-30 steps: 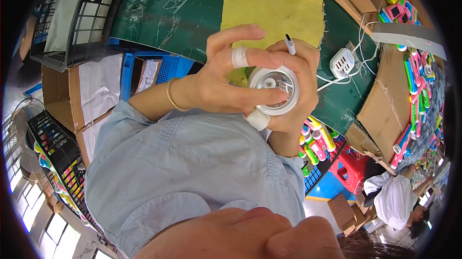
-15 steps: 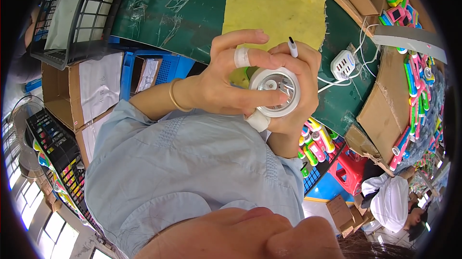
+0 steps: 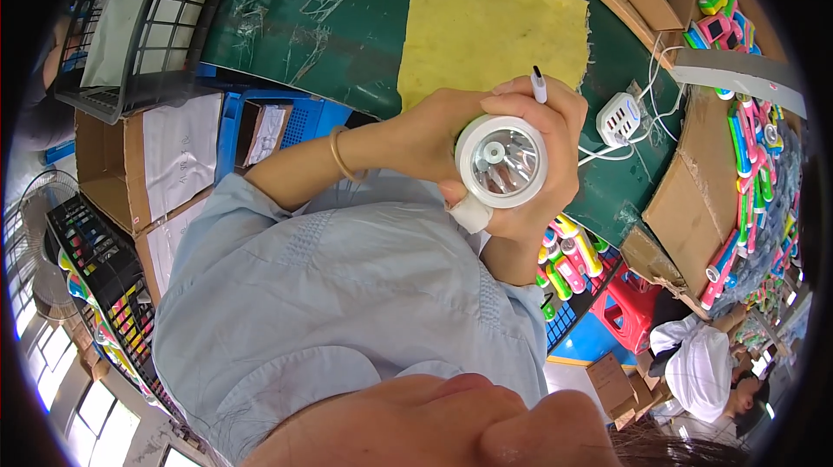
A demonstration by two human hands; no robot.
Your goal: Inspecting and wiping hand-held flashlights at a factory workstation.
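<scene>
Round, white-rimmed flashlight with clear lens [image 3: 501,161]: held lens-up, just on the person's side of the yellow rectangular cloth [image 3: 490,29] that lies on the dark-green desk [image 3: 364,59]. Right hand [image 3: 551,141]: grip closed around the flashlight, slim white pen with dark tip [image 3: 539,87] held there too. Left hand [image 3: 438,133]: against the flashlight's left; fingertips hidden, so I cannot tell its grip. White multi-port charging block [image 3: 618,120]: right of the cloth.

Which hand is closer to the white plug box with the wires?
Right. The right hand is just left of the white plug box in the picture; the left hand is farther left, past the round light.
</scene>
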